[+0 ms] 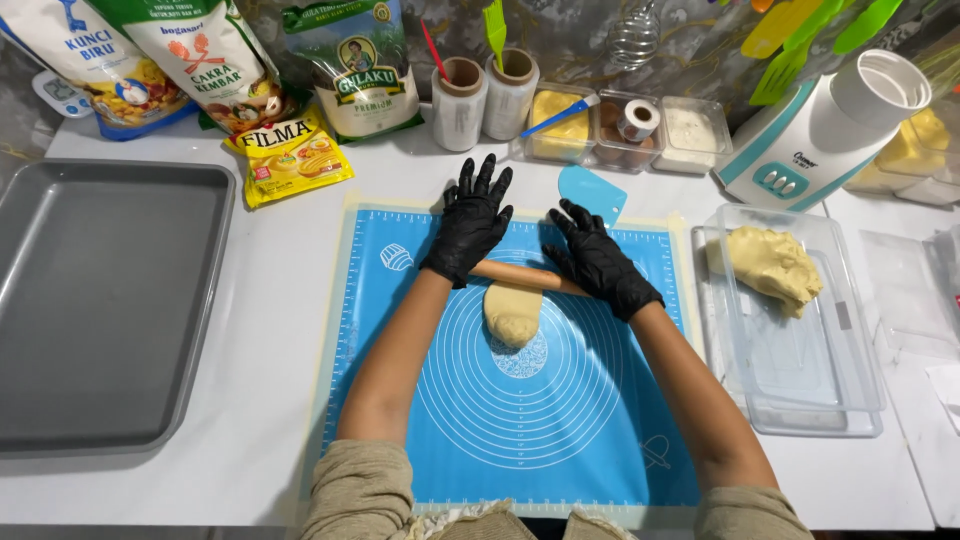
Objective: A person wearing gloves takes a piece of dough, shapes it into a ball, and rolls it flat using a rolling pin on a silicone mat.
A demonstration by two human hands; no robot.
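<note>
We look down on a white worktable [270, 300] that fills nearly the whole view, evenly lit, with only soft shadows. At its far edge we see a backdrop [700, 40] of dark mottled sheeting, slightly glossy (whether wall or covering we cannot tell). On the right a seam marks a second white surface [925, 420] butted against the table. No floor or window shows.

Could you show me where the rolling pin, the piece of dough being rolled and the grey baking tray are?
rolling pin [525, 277]: head view, on the bare wooden stretch between the two gloved hands.
dough [513, 315]: head view, middle of the pale oval piece on the blue mat.
grey baking tray [100, 300]: head view, on its flat bare bottom.
</note>
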